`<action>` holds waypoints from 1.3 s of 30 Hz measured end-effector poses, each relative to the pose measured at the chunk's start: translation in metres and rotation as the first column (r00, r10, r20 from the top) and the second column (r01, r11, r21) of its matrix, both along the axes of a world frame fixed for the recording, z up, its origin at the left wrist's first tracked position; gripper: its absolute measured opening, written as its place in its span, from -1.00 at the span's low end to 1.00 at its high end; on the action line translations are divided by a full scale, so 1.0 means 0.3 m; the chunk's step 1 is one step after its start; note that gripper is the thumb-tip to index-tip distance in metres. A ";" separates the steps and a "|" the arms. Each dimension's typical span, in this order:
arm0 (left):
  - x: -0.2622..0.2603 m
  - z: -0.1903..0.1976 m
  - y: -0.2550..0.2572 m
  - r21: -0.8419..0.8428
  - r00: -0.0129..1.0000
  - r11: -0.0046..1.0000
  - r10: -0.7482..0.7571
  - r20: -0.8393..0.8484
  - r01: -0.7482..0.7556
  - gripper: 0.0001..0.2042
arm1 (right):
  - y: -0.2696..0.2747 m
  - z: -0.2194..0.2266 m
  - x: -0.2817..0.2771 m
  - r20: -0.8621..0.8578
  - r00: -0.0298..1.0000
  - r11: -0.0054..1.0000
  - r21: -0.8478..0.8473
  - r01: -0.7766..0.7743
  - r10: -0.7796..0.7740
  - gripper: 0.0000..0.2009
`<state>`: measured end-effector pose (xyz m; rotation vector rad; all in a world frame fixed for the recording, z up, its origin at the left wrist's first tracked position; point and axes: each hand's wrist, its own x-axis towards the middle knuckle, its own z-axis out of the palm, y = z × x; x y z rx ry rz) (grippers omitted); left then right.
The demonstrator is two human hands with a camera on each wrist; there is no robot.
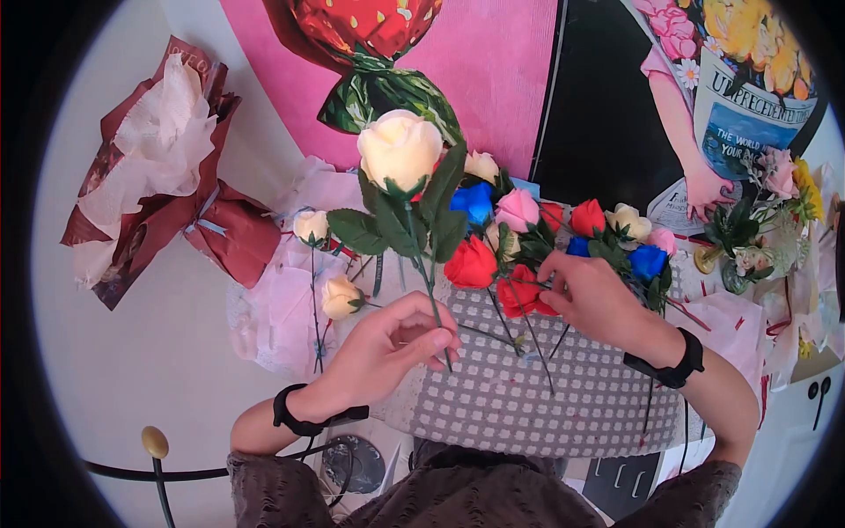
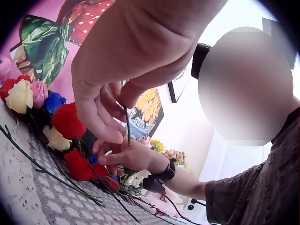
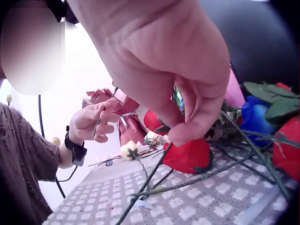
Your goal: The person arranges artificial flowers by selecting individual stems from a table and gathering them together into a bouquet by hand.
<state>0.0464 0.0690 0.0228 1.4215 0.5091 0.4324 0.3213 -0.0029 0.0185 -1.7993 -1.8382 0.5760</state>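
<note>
Plainly, left hand (image 1: 378, 352) pinched cream rose (image 1: 399, 150) by lower stem (image 1: 434, 304), bloom up, long axis near upright. Right hand (image 1: 594, 304), nearer red rose (image 1: 519, 292), had fingers curled at it; could not tell whether they gripped. Red rose lay left of them, above checked cloth (image 1: 502, 409). Crossing stems (image 3: 253, 150) stood in way; blue roses (image 1: 473, 202) crowded behind.
</note>
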 end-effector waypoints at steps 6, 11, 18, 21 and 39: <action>0.029 -0.010 0.000 0.004 0.997 1.000 0.016 -0.071 -0.016 -0.87 | -0.043 -0.034 -0.086 0.247 0.966 0.996 -0.063 -0.068 0.082 -0.72; 0.015 -0.002 -0.006 -0.004 0.997 0.998 0.063 -0.051 -0.064 -0.86 | -0.041 0.012 -0.071 0.102 0.986 0.986 -0.111 -0.123 0.135 -0.75; -0.106 0.013 -0.016 0.055 0.980 0.979 0.197 0.024 -0.198 -0.84 | -0.070 0.119 -0.004 -0.794 0.589 0.966 -0.246 -0.081 -0.152 -0.84; -0.127 -0.010 -0.020 0.050 0.982 0.982 0.183 -0.035 -0.182 -0.82 | -0.058 0.048 -0.020 -0.826 0.543 0.963 -0.247 -0.111 -0.150 -0.83; -0.189 -0.066 -0.037 -0.066 0.978 0.978 0.191 -0.082 -0.197 -0.83 | 0.042 0.077 -0.092 -0.036 0.989 0.969 -0.195 -0.149 0.145 -0.82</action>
